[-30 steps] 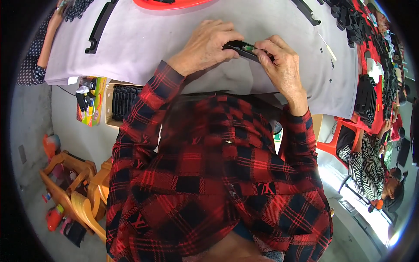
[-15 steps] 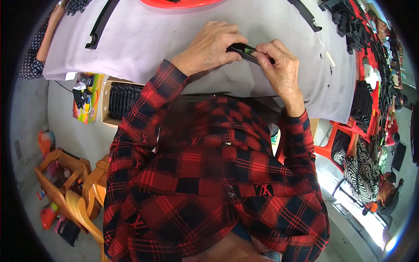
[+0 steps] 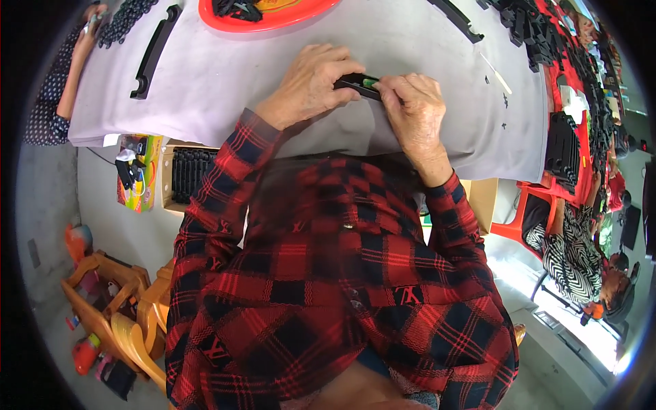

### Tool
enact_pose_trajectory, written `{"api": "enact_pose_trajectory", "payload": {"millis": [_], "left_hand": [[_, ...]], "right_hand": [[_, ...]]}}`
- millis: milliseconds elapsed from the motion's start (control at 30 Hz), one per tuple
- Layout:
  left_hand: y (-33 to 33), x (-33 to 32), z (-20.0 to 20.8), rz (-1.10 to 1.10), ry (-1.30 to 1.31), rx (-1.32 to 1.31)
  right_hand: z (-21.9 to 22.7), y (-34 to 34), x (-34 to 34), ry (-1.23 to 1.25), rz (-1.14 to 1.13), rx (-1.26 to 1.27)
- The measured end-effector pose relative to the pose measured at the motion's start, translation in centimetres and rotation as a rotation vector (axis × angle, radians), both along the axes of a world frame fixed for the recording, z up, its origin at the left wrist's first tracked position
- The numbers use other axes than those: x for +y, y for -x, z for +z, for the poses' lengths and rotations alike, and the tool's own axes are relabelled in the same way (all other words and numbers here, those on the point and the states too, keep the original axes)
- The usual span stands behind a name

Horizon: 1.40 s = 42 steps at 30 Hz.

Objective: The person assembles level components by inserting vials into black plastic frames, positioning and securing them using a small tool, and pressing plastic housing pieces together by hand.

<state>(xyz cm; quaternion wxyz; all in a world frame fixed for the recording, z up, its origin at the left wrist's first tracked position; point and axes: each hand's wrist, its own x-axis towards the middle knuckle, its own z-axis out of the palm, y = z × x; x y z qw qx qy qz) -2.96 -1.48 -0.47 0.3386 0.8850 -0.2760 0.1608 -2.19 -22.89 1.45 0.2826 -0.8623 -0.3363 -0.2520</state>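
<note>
More of the red tray (image 3: 253, 27) shows than earlier. Left hand (image 3: 316, 80) and right hand (image 3: 415, 109) pinch opposite ends of the black part (image 3: 353, 83).

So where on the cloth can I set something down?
Left: bare cloth between the long black bar and the left hand, nearer than the red tray. Right: a patch between the right hand and the small black bits. It's crowded at the far right corner, heaped with black parts.

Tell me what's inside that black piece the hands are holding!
A small green thing shows inside the black piece, between the left hand and right hand. The right hand covers one end, so what's there can't be seen.
</note>
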Motion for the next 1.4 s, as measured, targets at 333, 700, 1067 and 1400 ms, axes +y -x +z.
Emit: {"api": "enact_pose_trajectory", "payload": {"millis": [333,700,1067,1400], "left_hand": [[-0.4,-1.2,2.7,-0.033,0.062,0.041],[-2.2,-1.0,2.1,-0.1,0.157,0.374],[-2.7,-1.3,2.4,-0.229,0.114,0.372],[-4.3,-1.2,2.8,-0.218,-0.182,0.454]], "right_hand": [[-0.6,0.3,1.3,0.015,-0.115,-0.166],[-1.3,0.3,1.5,-0.014,-0.048,-0.148],[-1.5,0.8,1.6,-0.131,0.0,-0.112],[-1.1,-0.2,-0.3,-0.247,0.144,0.163]]}}
